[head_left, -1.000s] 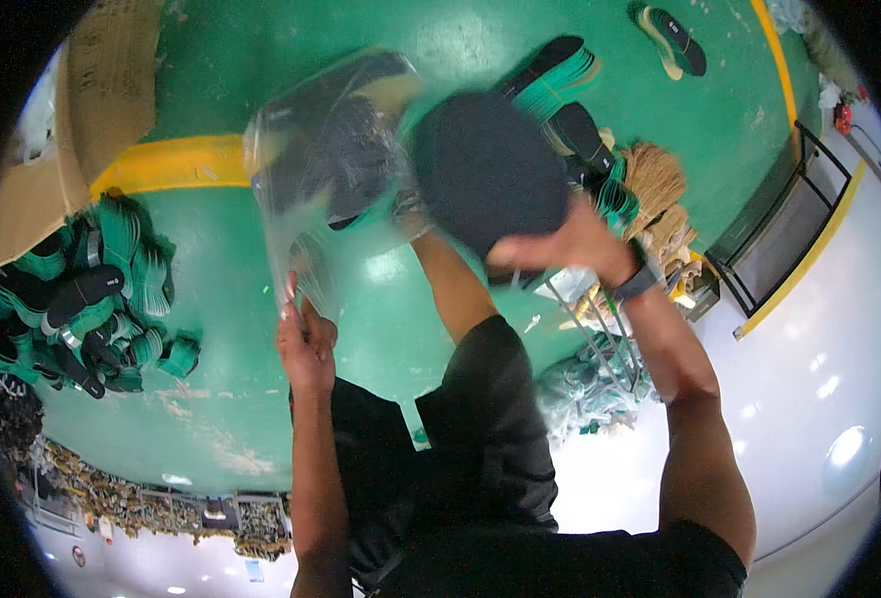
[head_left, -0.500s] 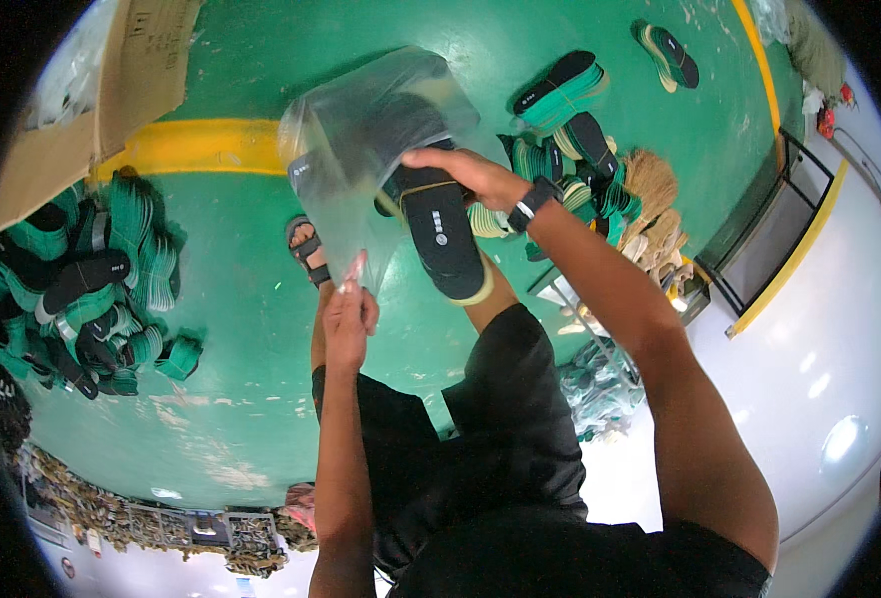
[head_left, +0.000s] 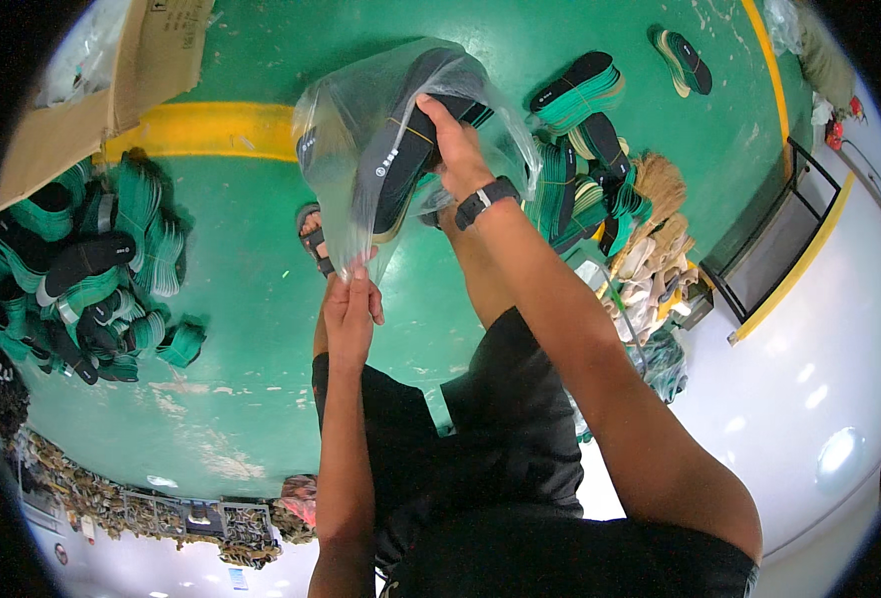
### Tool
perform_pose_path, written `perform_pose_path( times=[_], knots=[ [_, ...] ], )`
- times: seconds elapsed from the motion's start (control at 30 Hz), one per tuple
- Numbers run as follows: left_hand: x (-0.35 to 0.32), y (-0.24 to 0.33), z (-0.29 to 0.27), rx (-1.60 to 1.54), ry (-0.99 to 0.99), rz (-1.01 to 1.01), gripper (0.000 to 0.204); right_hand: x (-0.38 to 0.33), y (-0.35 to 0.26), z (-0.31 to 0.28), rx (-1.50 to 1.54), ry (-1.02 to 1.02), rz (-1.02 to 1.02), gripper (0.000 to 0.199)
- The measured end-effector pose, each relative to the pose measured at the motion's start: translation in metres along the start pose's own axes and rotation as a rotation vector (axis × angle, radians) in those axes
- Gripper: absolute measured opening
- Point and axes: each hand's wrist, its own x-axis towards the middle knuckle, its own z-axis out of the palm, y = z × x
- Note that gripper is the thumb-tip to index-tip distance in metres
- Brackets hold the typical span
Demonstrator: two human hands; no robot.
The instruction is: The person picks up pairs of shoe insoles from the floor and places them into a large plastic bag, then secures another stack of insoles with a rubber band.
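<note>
A clear plastic bag hangs open in front of me with black insoles inside it. My left hand pinches the bag's near edge between thumb and fingers. Gripped in my right hand is a banded stack of black insoles, tilted and lying within the bag's mouth. The thumb lies across the top of the stack; the other fingers are mostly hidden beneath it. At the bag's left side another dark insole shows through the plastic.
Bundled black and green insoles lie heaped on the green floor at left, below a cardboard box. More insole stacks lie at right, beside tan cloth pieces. A black metal frame stands along the right wall.
My right hand has moved the insole stack up and left, from in front of the bag into its mouth, turning it. The left hand still holds the bag's edge.
</note>
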Motion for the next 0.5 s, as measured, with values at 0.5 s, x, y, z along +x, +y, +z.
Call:
perform_pose_path(
  times=[0.5],
  knots=[
    [-0.001,0.017,0.019,-0.138,0.077,0.047,0.031,0.001,0.058,0.031,-0.526,0.329,-0.501,0.063]
  ],
)
